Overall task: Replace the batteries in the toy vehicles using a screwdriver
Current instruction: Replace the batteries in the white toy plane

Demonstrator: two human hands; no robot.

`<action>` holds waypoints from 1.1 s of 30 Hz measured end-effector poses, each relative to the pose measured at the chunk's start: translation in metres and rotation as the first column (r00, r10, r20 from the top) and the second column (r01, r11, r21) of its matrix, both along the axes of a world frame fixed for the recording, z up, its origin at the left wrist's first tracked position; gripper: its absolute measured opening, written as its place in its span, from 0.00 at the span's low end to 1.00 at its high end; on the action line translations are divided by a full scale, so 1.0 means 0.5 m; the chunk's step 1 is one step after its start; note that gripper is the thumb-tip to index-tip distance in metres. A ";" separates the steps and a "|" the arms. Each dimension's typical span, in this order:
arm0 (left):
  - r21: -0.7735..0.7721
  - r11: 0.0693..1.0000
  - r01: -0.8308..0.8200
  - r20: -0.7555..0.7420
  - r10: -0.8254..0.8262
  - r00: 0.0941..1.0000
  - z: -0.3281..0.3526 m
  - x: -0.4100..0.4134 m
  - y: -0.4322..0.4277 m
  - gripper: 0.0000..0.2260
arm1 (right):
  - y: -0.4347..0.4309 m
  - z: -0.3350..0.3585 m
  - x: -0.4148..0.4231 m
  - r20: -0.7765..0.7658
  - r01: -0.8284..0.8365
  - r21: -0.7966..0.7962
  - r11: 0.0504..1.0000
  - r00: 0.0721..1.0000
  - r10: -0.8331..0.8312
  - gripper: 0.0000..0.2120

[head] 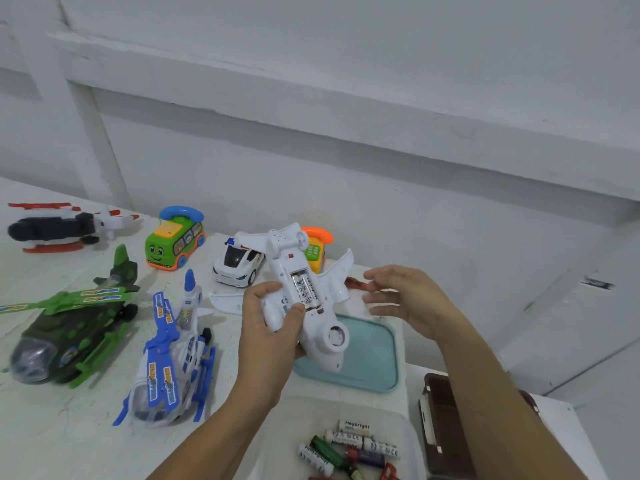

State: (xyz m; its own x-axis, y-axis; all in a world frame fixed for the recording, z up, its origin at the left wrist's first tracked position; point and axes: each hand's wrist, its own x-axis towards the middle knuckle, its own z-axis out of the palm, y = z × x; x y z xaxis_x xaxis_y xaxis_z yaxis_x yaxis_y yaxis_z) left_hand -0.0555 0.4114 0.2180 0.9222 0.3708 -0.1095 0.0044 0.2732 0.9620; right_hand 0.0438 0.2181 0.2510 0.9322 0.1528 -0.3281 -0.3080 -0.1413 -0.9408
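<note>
View: head camera, looking down at the worktop (86,427).
Task's thing: the white toy plane (289,258) is lifted off the worktop toward its right edge, above a teal tray (377,351). It is belly-up, so the battery bay (304,289) faces the person.
Bay: uncovered, with printed cells lying in it. I judge this to be the swapping step, with the cover yet to go back on.
Left hand: the left hand (266,327) is wrapped round the fuselage from below, its thumb lying at the near end of the bay, probably steadying or seating a cell.
Right hand: the right hand (405,299) is spread wide and holds nothing. It is just beside the plane's right wing and blurred.
Red item: a red item (358,284) lies behind the right fingers, possibly the screwdriver. I cannot tell.
Supply: loose batteries (346,445) sit in a clear tub (412,431) at the near edge, placed for easy reach. A brown case (443,427) stands at its right.
Waiting toys: a green helicopter (65,330) and a blue helicopter (173,351) are on the left side. A police car (237,263) and a green bus (175,242) stand along the far edge.
</note>
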 end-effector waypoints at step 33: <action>0.010 0.999 0.041 0.035 -0.042 0.999 0.001 -0.014 -0.017 0.14 | 0.164 0.020 -0.176 0.592 0.225 -0.420 0.879 0.802 0.077 0.12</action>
State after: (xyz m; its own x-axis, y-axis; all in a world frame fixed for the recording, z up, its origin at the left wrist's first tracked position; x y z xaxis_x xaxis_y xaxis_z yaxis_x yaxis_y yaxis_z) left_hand -0.0623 0.4031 0.2186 0.9400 0.3331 -0.0735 -0.0183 0.2643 0.9643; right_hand -0.0443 0.3001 0.2609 0.9638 0.0520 0.2615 0.2409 -0.5906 -0.7702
